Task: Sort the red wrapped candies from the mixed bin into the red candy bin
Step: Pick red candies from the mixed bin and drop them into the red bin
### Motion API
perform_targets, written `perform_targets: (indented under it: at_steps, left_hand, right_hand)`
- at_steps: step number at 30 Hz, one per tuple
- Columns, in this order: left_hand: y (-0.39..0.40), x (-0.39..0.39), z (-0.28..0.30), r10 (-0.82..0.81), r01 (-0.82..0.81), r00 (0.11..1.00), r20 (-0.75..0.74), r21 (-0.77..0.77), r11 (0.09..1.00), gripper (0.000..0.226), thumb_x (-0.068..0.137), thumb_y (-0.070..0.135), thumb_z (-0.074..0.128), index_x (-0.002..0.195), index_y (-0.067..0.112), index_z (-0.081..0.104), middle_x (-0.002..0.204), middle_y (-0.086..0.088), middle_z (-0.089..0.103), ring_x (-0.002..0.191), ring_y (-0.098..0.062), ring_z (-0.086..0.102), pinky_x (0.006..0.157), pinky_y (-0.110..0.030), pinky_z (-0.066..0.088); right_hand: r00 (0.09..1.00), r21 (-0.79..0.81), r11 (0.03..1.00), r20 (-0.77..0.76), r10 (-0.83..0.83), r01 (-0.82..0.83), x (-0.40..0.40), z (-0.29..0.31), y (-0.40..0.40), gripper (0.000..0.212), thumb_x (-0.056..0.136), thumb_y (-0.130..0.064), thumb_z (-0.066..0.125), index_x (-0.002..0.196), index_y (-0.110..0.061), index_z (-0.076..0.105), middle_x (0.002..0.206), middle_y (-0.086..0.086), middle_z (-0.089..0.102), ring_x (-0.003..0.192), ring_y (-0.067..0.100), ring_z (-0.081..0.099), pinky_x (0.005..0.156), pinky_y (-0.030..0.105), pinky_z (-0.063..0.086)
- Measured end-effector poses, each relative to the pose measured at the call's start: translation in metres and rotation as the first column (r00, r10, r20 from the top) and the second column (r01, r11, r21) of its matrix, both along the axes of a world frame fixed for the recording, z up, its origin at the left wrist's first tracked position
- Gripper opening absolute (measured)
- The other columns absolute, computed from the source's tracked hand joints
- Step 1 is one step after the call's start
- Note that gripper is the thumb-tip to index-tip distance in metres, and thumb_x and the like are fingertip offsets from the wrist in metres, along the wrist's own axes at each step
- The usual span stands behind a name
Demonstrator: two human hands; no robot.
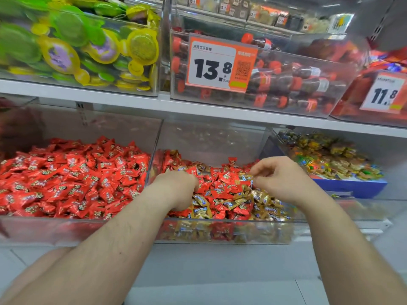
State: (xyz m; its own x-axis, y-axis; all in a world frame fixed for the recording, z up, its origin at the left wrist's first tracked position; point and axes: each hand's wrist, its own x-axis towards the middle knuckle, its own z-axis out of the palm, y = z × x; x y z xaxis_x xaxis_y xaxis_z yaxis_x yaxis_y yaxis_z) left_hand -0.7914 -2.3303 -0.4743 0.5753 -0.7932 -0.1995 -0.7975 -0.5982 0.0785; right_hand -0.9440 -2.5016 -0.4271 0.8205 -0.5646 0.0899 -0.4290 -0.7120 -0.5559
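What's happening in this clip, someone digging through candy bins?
A person has both hands in the clear plastic mixed bin of red and gold wrapped candies. The left hand is buried in the pile; the right hand pinches at wrappers on top. The clear bin of red wrapped candies sits immediately left, already well filled.

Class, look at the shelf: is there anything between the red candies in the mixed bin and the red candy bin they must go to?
Only the clear wall shared by the mixed bin and the red candy bin to its left. Both bins are open on top, so each red candy must be lifted over it. Nothing else visible blocks the way.
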Motion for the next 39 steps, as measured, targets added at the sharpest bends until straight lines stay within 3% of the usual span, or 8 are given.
perform_targets:
  at_steps: [10, 15, 19, 25, 28, 34, 37, 39]
  left_hand:
    - [0.002, -0.002, 0.007, 0.136, -0.163, 0.982, -0.132, -0.217, 0.963, 0.047, 0.090, 0.006, 0.051, 0.134, 0.024, 0.051, 0.121, -0.004, 0.060, 0.089, -0.023, 0.061, 0.068, -0.032, 0.050]
    - [-0.006, -0.004, 0.009, 0.071, -0.322, 0.850, -0.522, -0.408, 0.854, 0.029, 0.095, 0.007, 0.034, 0.099, 0.021, 0.059, 0.063, 0.002, 0.053, 0.051, -0.017, 0.047, 0.047, -0.025, 0.034]
    - [-0.020, -0.018, 0.009, 0.025, -0.408, 0.754, -0.656, -0.439, 0.800, 0.037, 0.094, 0.000, 0.027, 0.081, 0.013, 0.059, 0.074, -0.006, 0.058, 0.053, -0.012, 0.053, 0.051, -0.022, 0.038]
    - [-0.024, -0.020, 0.012, -0.092, -0.101, 0.876, -0.473, -0.368, 0.924, 0.048, 0.092, 0.060, 0.049, 0.074, 0.017, 0.057, 0.062, 0.005, 0.051, 0.054, -0.012, 0.046, 0.056, -0.027, 0.038]
    - [-0.018, -0.021, 0.012, -0.118, 0.048, 0.911, -0.395, -0.183, 0.982, 0.031, 0.081, 0.057, 0.069, 0.088, 0.028, 0.072, 0.071, 0.017, 0.058, 0.064, 0.001, 0.052, 0.057, -0.019, 0.039]
    - [-0.011, -0.011, 0.005, -0.030, -0.098, 0.912, -0.409, -0.286, 0.953, 0.029, 0.085, 0.048, 0.068, 0.077, 0.021, 0.071, 0.062, 0.002, 0.060, 0.052, -0.013, 0.049, 0.053, -0.022, 0.041]
    - [-0.008, -0.010, 0.011, -0.001, -0.340, 0.798, -0.602, -0.452, 0.825, 0.033, 0.088, 0.048, 0.063, 0.073, 0.018, 0.065, 0.063, 0.002, 0.054, 0.054, -0.013, 0.046, 0.055, -0.025, 0.040]
    - [-0.010, -0.010, 0.016, -0.122, -0.635, 0.486, -0.865, -0.446, 0.631, 0.030, 0.094, 0.042, 0.057, 0.082, 0.016, 0.063, 0.065, 0.001, 0.053, 0.053, -0.012, 0.044, 0.050, -0.024, 0.036]
  right_hand:
    - [0.894, -0.089, 0.981, -0.433, 0.116, -0.170, 0.015, -0.025, 0.027, 0.029, 0.068, -0.027, 0.078, 0.094, -0.028, 0.064, 0.078, -0.011, 0.057, 0.072, 0.010, 0.057, 0.059, 0.024, 0.046]
    - [0.976, 0.158, 0.987, -0.214, 0.037, -0.003, -0.004, -0.007, 0.002, 0.022, 0.085, -0.003, 0.056, 0.092, -0.022, 0.065, 0.070, 0.004, 0.067, 0.067, 0.020, 0.066, 0.065, 0.036, 0.057]
    - [0.992, 0.360, 0.925, 0.006, -0.128, 0.117, -0.008, -0.009, -0.005, 0.032, 0.091, 0.006, 0.046, 0.084, -0.014, 0.068, 0.063, 0.002, 0.057, 0.059, 0.017, 0.054, 0.056, 0.033, 0.049]
    - [0.992, -0.006, 0.999, -0.119, -0.045, 0.044, 0.019, -0.022, 0.007, 0.035, 0.077, -0.009, 0.061, 0.104, -0.027, 0.072, 0.080, -0.008, 0.063, 0.078, 0.010, 0.059, 0.068, 0.023, 0.047]
    - [0.953, -0.188, 0.974, -0.295, 0.066, -0.125, 0.034, -0.039, 0.010, 0.060, 0.078, -0.014, 0.064, 0.131, -0.039, 0.058, 0.127, -0.001, 0.050, 0.120, 0.020, 0.052, 0.096, 0.029, 0.044]
    - [0.956, -0.218, 0.959, -0.267, 0.123, -0.184, 0.045, -0.051, 0.008, 0.034, 0.083, -0.012, 0.069, 0.112, -0.031, 0.070, 0.121, -0.004, 0.058, 0.113, 0.018, 0.056, 0.090, 0.028, 0.047]
    - [0.997, -0.091, 0.995, -0.060, 0.045, -0.050, 0.038, -0.040, 0.000, 0.021, 0.083, -0.019, 0.071, 0.104, -0.025, 0.071, 0.100, -0.006, 0.065, 0.092, 0.015, 0.061, 0.077, 0.026, 0.046]
    - [0.979, 0.304, 0.952, 0.180, -0.093, 0.035, 0.029, -0.029, -0.003, 0.009, 0.087, -0.017, 0.067, 0.096, -0.017, 0.070, 0.083, 0.000, 0.065, 0.067, 0.015, 0.056, 0.060, 0.028, 0.042]
